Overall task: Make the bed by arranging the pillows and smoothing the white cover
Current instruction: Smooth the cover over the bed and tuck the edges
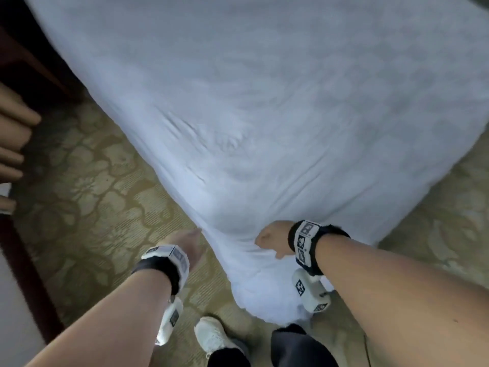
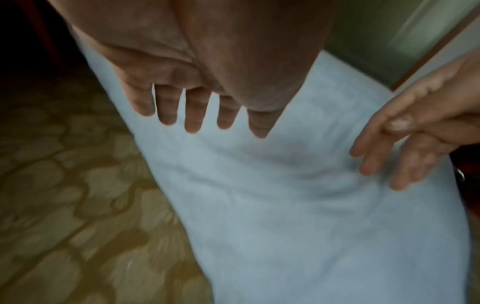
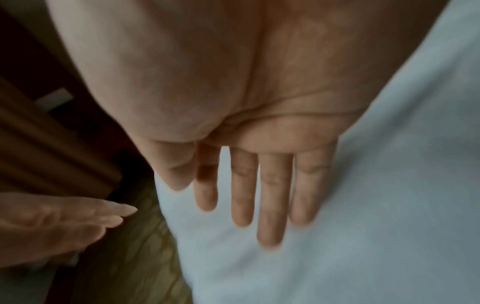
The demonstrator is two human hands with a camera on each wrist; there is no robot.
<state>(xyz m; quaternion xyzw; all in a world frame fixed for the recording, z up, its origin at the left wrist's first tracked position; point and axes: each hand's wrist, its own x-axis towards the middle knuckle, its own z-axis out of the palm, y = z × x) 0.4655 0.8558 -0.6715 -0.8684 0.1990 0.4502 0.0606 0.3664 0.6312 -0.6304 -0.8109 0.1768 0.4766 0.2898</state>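
The white cover (image 1: 264,115) drapes over the bed's near corner and hangs toward the floor, with creases near the corner. My left hand (image 1: 185,243) is at the cover's left hanging edge, its fingers (image 2: 192,115) straight over the cloth. My right hand (image 1: 272,239) lies against the cover at the corner. In the right wrist view its fingers (image 3: 259,195) are straight and slightly spread over the cover (image 3: 376,205), holding nothing. My left hand (image 3: 78,218) shows there at lower left, fingers extended. No pillow is in view.
Patterned olive carpet (image 1: 87,197) surrounds the bed corner. Dark wooden furniture (image 1: 26,62) stands at the far left, with beige folds (image 1: 13,128) beside it. My white shoe (image 1: 211,335) and dark trouser leg (image 1: 296,345) are just below the corner.
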